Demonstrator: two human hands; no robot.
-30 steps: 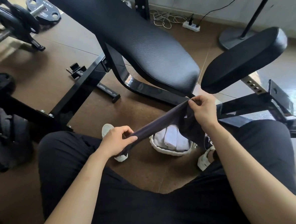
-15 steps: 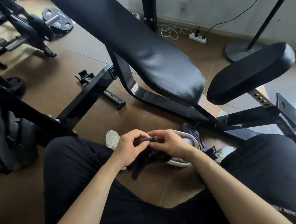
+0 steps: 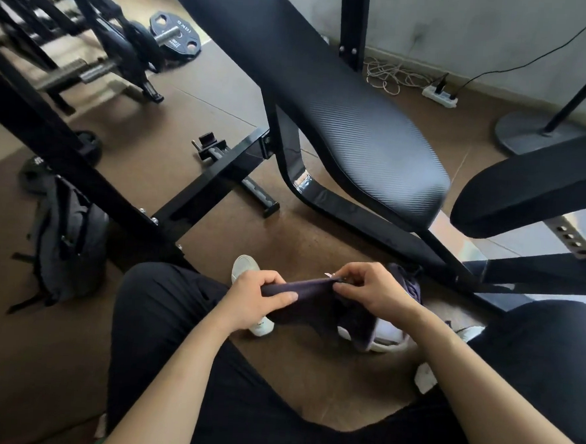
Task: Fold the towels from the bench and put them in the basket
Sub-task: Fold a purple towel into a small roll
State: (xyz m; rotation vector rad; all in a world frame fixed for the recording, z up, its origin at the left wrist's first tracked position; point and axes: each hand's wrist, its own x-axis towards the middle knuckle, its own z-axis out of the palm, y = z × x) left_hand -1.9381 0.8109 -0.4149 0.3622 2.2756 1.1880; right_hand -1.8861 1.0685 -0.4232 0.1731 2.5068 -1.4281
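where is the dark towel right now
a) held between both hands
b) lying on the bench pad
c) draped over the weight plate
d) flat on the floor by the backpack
a: the left hand and the right hand each grip an end of the dark towel, which spans the gap between them.

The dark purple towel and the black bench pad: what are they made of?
Dark purple towel: soft matte cloth, probably; it sags and creases limply. Black bench pad: likely vinyl or faux leather, by its fine ribbed texture and faint sheen.
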